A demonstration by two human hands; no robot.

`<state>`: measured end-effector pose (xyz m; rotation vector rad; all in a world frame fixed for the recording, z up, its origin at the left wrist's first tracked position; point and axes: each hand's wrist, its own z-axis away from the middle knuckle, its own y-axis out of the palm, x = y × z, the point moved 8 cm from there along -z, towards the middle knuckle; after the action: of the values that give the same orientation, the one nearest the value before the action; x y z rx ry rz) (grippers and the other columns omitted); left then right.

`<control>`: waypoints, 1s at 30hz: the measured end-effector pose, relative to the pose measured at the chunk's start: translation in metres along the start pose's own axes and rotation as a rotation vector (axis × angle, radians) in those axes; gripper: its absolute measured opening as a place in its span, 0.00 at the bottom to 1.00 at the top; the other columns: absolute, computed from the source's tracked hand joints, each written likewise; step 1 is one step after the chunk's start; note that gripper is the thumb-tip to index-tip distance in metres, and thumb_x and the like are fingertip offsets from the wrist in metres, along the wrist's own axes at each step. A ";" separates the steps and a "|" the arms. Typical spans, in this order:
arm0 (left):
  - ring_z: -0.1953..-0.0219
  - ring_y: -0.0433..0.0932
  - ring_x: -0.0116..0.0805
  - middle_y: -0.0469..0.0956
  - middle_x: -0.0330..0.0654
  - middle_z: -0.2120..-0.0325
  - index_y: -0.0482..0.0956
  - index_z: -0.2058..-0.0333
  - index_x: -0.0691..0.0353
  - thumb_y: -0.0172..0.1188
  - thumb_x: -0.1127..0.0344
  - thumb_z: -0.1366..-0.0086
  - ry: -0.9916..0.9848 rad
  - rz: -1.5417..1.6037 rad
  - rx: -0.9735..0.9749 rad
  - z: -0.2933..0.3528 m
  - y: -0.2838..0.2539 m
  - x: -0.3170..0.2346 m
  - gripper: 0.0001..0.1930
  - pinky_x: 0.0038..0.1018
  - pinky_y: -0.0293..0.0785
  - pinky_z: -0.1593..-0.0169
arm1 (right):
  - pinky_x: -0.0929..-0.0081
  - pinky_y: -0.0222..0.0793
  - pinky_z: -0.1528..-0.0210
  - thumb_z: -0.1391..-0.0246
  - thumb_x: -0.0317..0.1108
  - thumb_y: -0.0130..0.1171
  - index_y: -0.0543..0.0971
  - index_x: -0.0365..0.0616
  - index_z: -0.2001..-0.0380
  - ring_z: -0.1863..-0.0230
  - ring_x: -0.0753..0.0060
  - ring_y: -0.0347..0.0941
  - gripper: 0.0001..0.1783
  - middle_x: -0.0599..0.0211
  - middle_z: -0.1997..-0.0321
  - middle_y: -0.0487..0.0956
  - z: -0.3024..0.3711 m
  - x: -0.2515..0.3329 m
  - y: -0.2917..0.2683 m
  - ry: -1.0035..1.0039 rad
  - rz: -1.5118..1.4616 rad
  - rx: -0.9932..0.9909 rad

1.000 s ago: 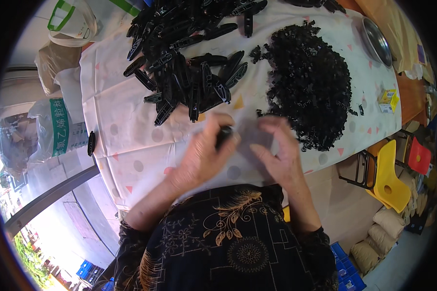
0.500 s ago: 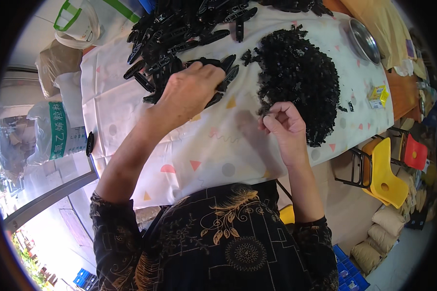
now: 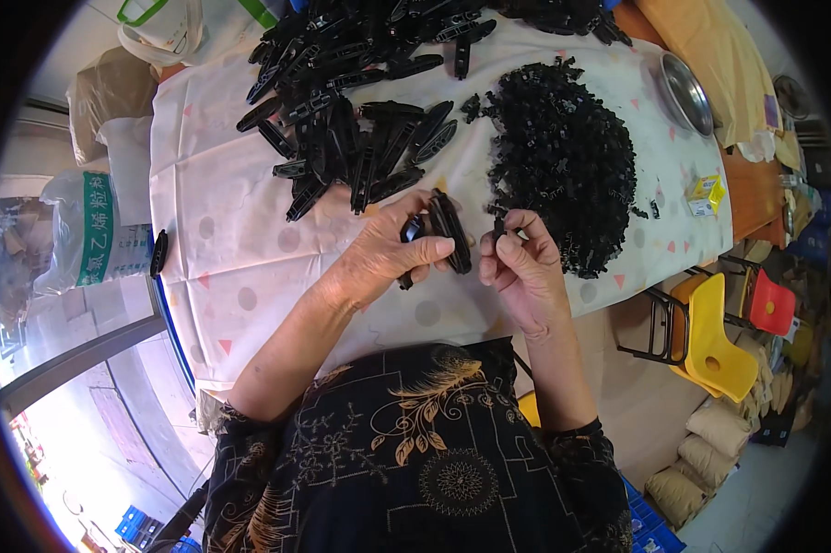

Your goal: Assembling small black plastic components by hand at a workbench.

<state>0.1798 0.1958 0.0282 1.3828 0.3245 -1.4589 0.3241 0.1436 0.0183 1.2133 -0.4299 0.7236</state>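
My left hand [image 3: 392, 244] is closed round a long black plastic part [image 3: 450, 232] with rounded ends. A second dark part [image 3: 410, 247] shows beside it in the same palm, partly hidden by the fingers. Close to its right, my right hand [image 3: 529, 267] pinches a small black piece [image 3: 499, 227] between thumb and fingertips. The two hands are apart, above the near side of the table. Past my right hand lies a heap of small black pieces [image 3: 563, 166]. Beyond my left hand, long black parts [image 3: 365, 161] lie loosely piled.
A patterned white cloth [image 3: 250, 249] covers the table. A metal bowl [image 3: 687, 92] and a small yellow box [image 3: 706, 195] are on the right. One black part [image 3: 159, 252] sits at the left edge. A yellow chair [image 3: 710, 341] stands off to the right.
My left hand has come back from the pile of long parts toward me, now with parts in it. My right hand has shifted slightly toward it, away from the small-piece heap.
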 end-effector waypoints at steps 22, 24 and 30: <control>0.72 0.79 0.26 0.78 0.41 0.67 0.67 0.56 0.62 0.54 0.46 0.36 -0.134 0.001 0.074 0.006 0.006 0.031 0.24 0.13 0.63 0.80 | 0.77 0.70 0.61 0.45 0.23 0.56 0.73 0.38 0.64 0.63 0.74 0.73 0.06 0.63 0.62 0.77 0.001 0.031 0.022 -0.328 0.957 0.104; 0.67 0.82 0.31 0.78 0.42 0.67 0.68 0.55 0.64 0.51 0.46 0.34 -0.160 -0.025 0.082 0.008 0.003 0.035 0.24 0.13 0.64 0.80 | 0.76 0.69 0.61 0.47 0.22 0.58 0.74 0.38 0.65 0.62 0.73 0.72 0.06 0.64 0.62 0.75 -0.004 0.039 0.041 -0.358 1.103 0.227; 0.68 0.82 0.30 0.78 0.44 0.64 0.67 0.49 0.68 0.49 0.50 0.32 -0.194 -0.057 0.097 0.008 0.004 0.034 0.25 0.14 0.64 0.80 | 0.72 0.67 0.61 0.58 0.22 0.63 0.76 0.41 0.70 0.63 0.65 0.69 0.09 0.67 0.65 0.71 -0.008 0.044 0.077 -0.471 1.572 0.501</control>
<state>0.1857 0.1717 0.0039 1.3044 0.1723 -1.6610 0.3005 0.1757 0.0972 1.3591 -1.7584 1.9504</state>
